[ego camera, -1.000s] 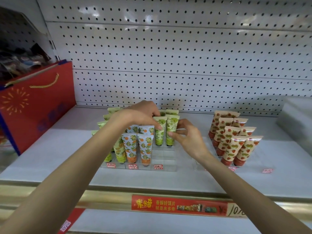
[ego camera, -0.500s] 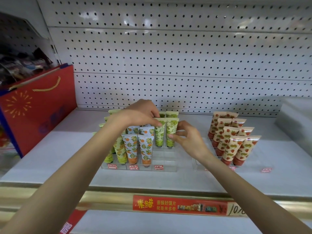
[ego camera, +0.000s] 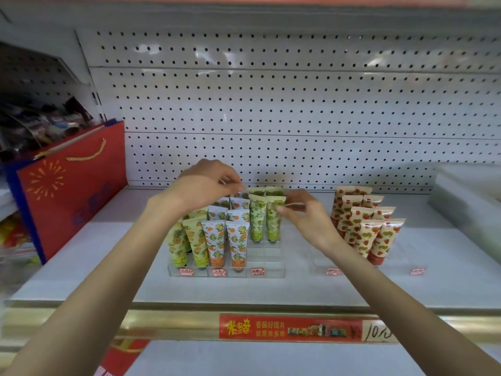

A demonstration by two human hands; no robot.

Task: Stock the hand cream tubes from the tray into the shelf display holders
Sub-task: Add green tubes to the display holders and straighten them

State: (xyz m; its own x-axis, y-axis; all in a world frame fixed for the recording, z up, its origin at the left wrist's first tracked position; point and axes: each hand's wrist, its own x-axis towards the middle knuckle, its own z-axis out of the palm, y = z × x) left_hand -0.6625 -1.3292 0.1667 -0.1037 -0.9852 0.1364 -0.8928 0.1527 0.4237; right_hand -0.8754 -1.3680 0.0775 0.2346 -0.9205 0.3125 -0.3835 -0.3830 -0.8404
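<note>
shelf [ego camera: 108, 253]: right hand [ego camera: 306, 215] pinches tube [ego camera: 272, 223]

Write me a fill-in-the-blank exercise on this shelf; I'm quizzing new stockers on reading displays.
1. The red gift bag stands at the shelf's ___ end.
2. The right hand pinches a hand cream tube whose print is ___.
3. In the clear holder, the slots in front of that tube are ___.
4. The rightmost tubes carry a ___ print.

Missing words: left; green; empty; strawberry.
</note>
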